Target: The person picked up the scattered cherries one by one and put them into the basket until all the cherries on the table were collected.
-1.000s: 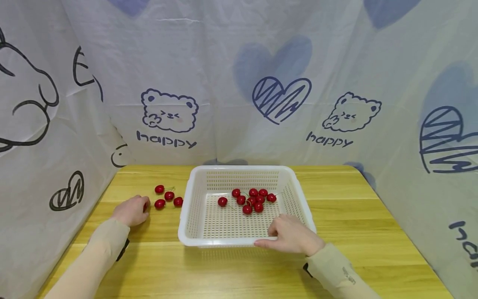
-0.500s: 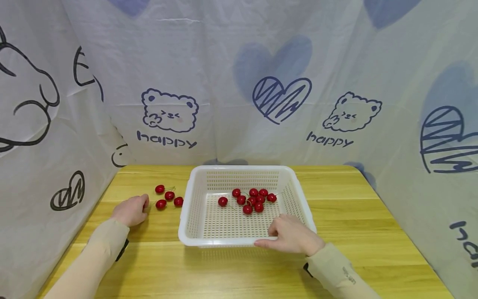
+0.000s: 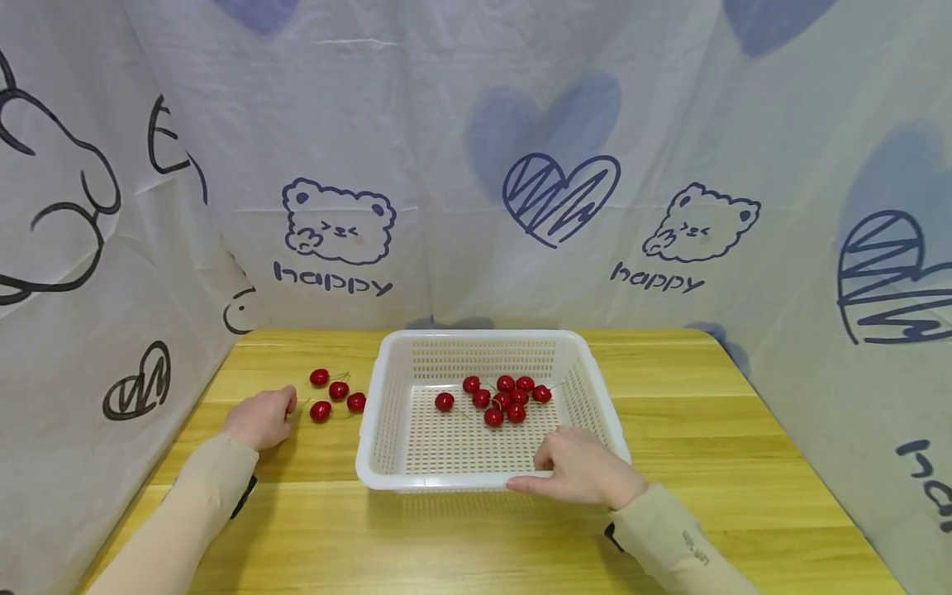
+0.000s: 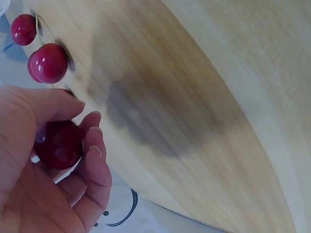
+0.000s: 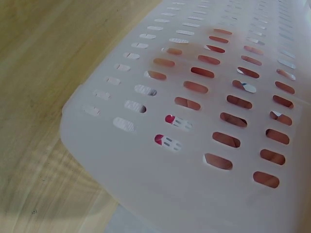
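My left hand (image 3: 262, 417) is low over the left side of the table, beside several loose red cherries (image 3: 338, 391). In the left wrist view, its thumb and curled fingers hold a dark red cherry (image 4: 59, 144); the head view hides this one behind the hand. Other cherries (image 4: 50, 63) lie just past the thumb. My right hand (image 3: 587, 467) grips the front rim of a white plastic basket (image 3: 439, 481), thumb outside and fingers inside. Seen from the right wrist, the fingers show only through slots in the basket wall (image 5: 146, 160). More cherries (image 3: 506, 397) lie on the basket floor.
The basket stands mid-table on a yellow wood-grain table (image 3: 699, 463). A white cloth (image 3: 446, 165) printed with bears and hearts hangs behind and along both sides.
The loose cherry nearest my left hand has shifted slightly toward the front, and that hand's fingertips have drawn in a little. My right hand and the basket stay put.
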Demonstrator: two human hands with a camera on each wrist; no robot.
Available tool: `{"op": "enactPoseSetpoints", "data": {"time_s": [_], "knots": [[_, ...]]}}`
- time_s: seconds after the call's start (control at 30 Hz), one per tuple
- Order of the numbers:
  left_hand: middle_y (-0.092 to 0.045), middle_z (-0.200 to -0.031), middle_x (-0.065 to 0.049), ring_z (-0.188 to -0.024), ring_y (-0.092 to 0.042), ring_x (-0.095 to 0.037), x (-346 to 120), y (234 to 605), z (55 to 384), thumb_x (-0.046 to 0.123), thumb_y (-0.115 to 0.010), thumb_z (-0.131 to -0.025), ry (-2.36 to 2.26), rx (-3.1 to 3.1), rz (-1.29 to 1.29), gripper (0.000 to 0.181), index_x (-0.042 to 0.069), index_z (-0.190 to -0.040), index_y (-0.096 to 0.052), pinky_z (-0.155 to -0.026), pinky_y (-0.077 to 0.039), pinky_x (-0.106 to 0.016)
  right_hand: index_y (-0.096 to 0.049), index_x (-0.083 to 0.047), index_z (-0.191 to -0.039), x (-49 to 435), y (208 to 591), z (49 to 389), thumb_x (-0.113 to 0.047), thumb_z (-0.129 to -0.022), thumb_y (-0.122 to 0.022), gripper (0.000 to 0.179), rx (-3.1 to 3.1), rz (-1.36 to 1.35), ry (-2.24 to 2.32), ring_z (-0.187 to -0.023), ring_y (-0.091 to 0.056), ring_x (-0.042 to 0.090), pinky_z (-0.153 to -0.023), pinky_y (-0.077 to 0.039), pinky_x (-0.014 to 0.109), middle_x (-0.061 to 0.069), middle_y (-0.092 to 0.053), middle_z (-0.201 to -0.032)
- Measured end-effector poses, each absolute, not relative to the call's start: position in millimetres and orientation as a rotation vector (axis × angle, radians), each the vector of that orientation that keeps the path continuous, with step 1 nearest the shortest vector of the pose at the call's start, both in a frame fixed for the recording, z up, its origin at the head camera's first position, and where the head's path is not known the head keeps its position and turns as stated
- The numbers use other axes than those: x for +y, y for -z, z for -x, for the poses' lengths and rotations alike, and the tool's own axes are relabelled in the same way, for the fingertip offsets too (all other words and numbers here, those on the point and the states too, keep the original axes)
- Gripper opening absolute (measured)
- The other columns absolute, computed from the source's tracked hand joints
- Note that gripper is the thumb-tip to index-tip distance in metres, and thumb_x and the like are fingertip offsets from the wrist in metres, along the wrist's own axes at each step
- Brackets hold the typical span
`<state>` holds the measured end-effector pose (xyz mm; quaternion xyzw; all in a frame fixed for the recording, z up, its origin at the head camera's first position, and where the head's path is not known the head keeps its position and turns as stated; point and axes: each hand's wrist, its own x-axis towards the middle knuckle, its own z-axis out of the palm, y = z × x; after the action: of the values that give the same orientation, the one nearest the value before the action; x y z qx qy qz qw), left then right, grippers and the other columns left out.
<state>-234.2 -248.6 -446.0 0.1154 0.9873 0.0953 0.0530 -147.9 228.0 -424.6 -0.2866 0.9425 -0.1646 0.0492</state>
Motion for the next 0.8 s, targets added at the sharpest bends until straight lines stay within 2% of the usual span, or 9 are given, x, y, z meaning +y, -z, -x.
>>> {"op": "enactPoseSetpoints", "data": {"time_s": [0.2,0.5,0.8], "knots": [[-0.055,-0.074,-0.006,-0.064,-0.047,-0.022,-248,443,233,0.004,-0.063,-0.089,-0.294,3.000,-0.357,0.013,0.008,-0.087,-0.051,-0.058,-0.039,-0.035,-0.034,-0.028,-0.049,228,424,148,-0.074,-0.087,-0.058,0.063,2.870,0.877,0.503,-0.045,-0.017,-0.002,-0.046,-0.020,0.019,-0.019,-0.020,-0.045],[-0.053,-0.072,-0.005,-0.064,-0.047,-0.022,-244,438,233,0.006,-0.064,-0.087,-0.295,3.016,-0.369,0.014,0.009,-0.083,-0.051,-0.058,-0.038,-0.034,-0.033,-0.029,-0.049,228,425,149,-0.072,-0.087,-0.060,0.063,2.873,0.881,0.505,-0.045,-0.015,-0.002,-0.046,-0.019,0.019,-0.018,-0.020,-0.045],[-0.051,-0.071,-0.004,-0.063,-0.047,-0.020,-239,429,234,0.004,-0.060,-0.087,-0.317,3.029,-0.418,0.013,0.010,-0.081,-0.050,-0.056,-0.037,-0.034,-0.034,-0.029,-0.050,228,424,148,-0.073,-0.087,-0.059,0.063,2.866,0.870,0.510,-0.045,-0.016,-0.002,-0.046,-0.020,0.020,-0.019,-0.020,-0.045]]}}
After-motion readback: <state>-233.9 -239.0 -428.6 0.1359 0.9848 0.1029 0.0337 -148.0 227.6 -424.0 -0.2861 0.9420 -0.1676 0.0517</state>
